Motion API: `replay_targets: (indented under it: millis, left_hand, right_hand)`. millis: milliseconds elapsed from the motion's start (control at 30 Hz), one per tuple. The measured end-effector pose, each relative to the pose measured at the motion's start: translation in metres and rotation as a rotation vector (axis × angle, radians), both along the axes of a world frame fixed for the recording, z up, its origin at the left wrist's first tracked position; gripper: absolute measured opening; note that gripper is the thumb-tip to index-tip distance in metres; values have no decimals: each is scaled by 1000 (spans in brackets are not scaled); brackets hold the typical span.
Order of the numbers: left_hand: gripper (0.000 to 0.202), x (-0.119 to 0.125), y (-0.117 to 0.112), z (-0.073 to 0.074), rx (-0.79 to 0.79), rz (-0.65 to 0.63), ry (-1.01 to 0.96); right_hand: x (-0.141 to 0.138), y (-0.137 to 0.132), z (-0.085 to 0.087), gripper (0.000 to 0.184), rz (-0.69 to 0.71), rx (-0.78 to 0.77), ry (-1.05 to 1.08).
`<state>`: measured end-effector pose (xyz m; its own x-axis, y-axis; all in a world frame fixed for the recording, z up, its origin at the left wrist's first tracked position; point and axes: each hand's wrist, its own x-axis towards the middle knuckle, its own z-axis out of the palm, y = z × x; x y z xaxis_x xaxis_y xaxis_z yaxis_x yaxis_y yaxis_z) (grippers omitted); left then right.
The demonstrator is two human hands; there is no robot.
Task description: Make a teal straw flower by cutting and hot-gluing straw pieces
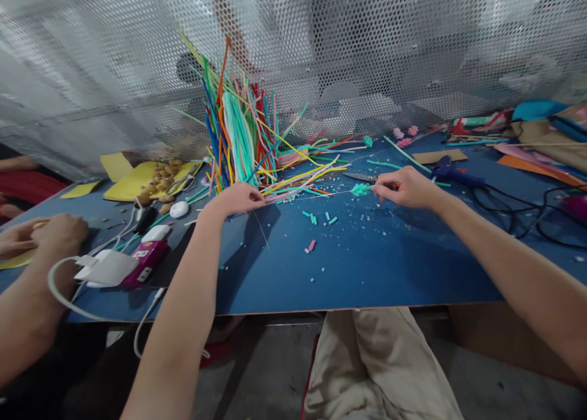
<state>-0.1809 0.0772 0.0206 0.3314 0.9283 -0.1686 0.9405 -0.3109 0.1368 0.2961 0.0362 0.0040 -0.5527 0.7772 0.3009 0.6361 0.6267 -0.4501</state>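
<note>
My left hand point(239, 198) pinches a thin pale thread or wire point(312, 196) above the blue table. A loose tail of it hangs below those fingers. The strand stretches across to a small teal fuzzy pipe-cleaner piece point(361, 189), which the closed fingertips of my right hand point(403, 186) hold at its right end. Just behind that piece lies a pair of scissors point(360, 176), its handles partly hidden by my right hand. Short teal cuttings point(313, 218) and a pink scrap point(312, 245) are scattered between my hands.
A big bundle of coloured pipe cleaners point(238, 132) stands against the perforated metal screen point(358, 53). Chargers point(107, 268) with white cables and a co-worker's hands point(59, 233) are at left. A dark blue glue gun point(454, 172) with black cable lies right.
</note>
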Motion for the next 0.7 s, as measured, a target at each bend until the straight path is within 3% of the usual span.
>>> replay_targets:
  millis: [367, 700]
  left_hand:
    - [30, 4, -2, 1, 9, -7, 15]
    - [31, 16, -14, 15, 85, -6, -45]
  right_hand:
    - [0, 1, 0, 36, 4, -9, 1]
    - [-1, 1, 0, 42, -1, -8, -10]
